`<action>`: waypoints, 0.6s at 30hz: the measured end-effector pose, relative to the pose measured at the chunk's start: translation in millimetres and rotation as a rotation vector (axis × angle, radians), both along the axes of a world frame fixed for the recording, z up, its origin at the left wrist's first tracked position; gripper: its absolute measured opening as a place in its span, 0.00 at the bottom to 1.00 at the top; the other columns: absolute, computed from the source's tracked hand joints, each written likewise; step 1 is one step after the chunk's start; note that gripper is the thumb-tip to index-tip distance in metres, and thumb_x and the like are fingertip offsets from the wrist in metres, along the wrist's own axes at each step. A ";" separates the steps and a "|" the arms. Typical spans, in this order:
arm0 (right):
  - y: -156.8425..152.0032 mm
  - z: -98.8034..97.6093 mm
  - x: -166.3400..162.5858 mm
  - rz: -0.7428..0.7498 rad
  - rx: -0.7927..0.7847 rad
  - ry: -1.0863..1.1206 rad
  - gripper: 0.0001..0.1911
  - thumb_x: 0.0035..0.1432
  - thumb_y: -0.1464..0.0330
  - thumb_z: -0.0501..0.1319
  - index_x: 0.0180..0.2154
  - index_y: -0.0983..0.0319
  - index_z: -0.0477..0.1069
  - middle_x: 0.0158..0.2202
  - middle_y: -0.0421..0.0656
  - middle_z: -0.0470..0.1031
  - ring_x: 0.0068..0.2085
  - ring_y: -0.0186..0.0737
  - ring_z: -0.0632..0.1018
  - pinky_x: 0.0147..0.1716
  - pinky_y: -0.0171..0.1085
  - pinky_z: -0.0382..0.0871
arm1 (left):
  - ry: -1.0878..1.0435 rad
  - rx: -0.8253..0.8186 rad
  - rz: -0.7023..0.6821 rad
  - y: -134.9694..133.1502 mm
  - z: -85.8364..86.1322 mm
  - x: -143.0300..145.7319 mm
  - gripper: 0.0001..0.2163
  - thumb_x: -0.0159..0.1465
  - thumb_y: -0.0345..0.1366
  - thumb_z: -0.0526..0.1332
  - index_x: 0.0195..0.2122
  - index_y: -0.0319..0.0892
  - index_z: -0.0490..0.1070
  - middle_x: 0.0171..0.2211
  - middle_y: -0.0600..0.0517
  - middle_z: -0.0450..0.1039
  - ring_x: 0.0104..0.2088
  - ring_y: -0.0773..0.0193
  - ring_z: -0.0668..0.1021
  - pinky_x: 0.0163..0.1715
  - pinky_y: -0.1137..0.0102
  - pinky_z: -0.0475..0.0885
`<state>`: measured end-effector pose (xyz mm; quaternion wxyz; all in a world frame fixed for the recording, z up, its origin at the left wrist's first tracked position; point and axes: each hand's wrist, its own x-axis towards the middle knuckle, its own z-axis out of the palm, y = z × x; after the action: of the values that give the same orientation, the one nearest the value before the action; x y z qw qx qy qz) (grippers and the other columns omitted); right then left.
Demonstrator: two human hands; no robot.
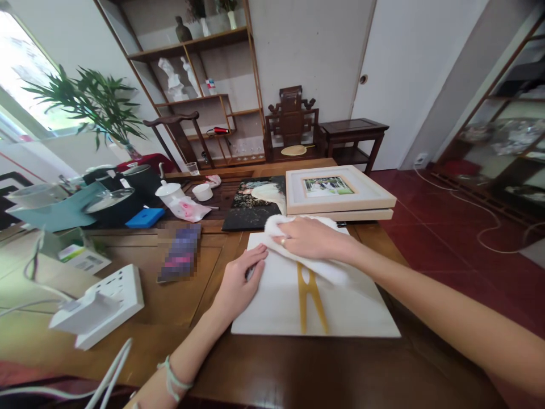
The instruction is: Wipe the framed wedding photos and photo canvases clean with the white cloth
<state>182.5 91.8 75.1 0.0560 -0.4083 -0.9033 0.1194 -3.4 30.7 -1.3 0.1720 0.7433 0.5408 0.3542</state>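
A white panel (pixel 272 301), the back of a frame with a gold stand (pixel 310 298) on it, lies flat on the wooden table (pixel 179 295). My left hand (pixel 238 281) rests on its left edge, fingers stretched out flat. My right hand (pixel 309 237) presses down on a white cloth (pixel 276 227) near the panel's far edge, fingers curled over it. A ring shows on one finger.
Two stacked light-wood picture frames (pixel 340 193) and a dark print (pixel 255 207) lie behind the panel. At left sit a white power strip (pixel 102 304) with cables, a blue box (pixel 145 217), pots (pixel 114 201) and cups. Shelves, chairs and a plant stand beyond.
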 end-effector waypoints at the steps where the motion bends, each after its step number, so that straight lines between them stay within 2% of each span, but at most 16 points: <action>1: -2.1 -2.9 13.4 -0.022 0.010 -0.005 0.22 0.63 0.60 0.43 0.39 0.64 0.71 0.40 0.54 0.76 0.41 0.53 0.76 0.34 0.41 0.64 | -0.011 -0.002 -0.002 0.4 -1.8 -0.3 0.13 0.63 0.36 0.54 0.43 0.40 0.75 0.50 0.46 0.73 0.53 0.56 0.73 0.57 0.58 0.63; 7: -35.6 -25.8 74.0 -0.214 0.131 -0.110 0.18 0.62 0.64 0.45 0.37 0.64 0.72 0.33 0.53 0.75 0.37 0.53 0.76 0.33 0.45 0.66 | -0.020 0.019 -0.010 0.9 -5.2 -0.7 0.13 0.63 0.35 0.55 0.45 0.40 0.74 0.50 0.46 0.73 0.54 0.57 0.72 0.58 0.56 0.62; 10: -70.1 -31.4 84.0 -0.116 0.207 -0.084 0.13 0.56 0.70 0.50 0.34 0.64 0.73 0.44 0.57 0.75 0.47 0.58 0.73 0.42 0.50 0.66 | -0.010 0.021 -0.009 0.9 -4.8 -0.4 0.13 0.63 0.35 0.55 0.44 0.40 0.75 0.50 0.45 0.73 0.54 0.56 0.72 0.57 0.56 0.63; 12: -94.4 -30.7 86.0 0.023 0.224 -0.046 0.11 0.51 0.73 0.53 0.33 0.61 0.74 0.50 0.54 0.73 0.54 0.55 0.69 0.50 0.49 0.63 | -0.006 0.025 -0.012 1.0 -4.6 0.0 0.13 0.63 0.36 0.55 0.44 0.40 0.75 0.51 0.45 0.73 0.54 0.56 0.72 0.57 0.56 0.64; 15: -119.5 -25.6 86.6 0.213 0.133 -0.003 0.13 0.47 0.76 0.54 0.32 0.56 0.73 0.43 0.44 0.78 0.50 0.47 0.73 0.53 0.42 0.62 | -0.003 0.030 -0.010 1.1 -4.1 0.2 0.12 0.63 0.36 0.55 0.44 0.41 0.75 0.51 0.46 0.72 0.53 0.56 0.73 0.57 0.56 0.64; 18: -121.9 -19.4 87.9 0.146 0.030 0.028 0.11 0.47 0.74 0.56 0.31 0.54 0.72 0.43 0.42 0.78 0.48 0.47 0.75 0.53 0.42 0.63 | 0.001 0.026 -0.008 1.4 -3.7 -0.4 0.12 0.63 0.36 0.56 0.44 0.42 0.75 0.51 0.47 0.72 0.53 0.56 0.72 0.57 0.56 0.64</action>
<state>270.4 -30.1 55.6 0.0658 -0.3388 -0.9315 0.1151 -3.8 32.1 -5.0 0.1632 0.7479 0.5332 0.3600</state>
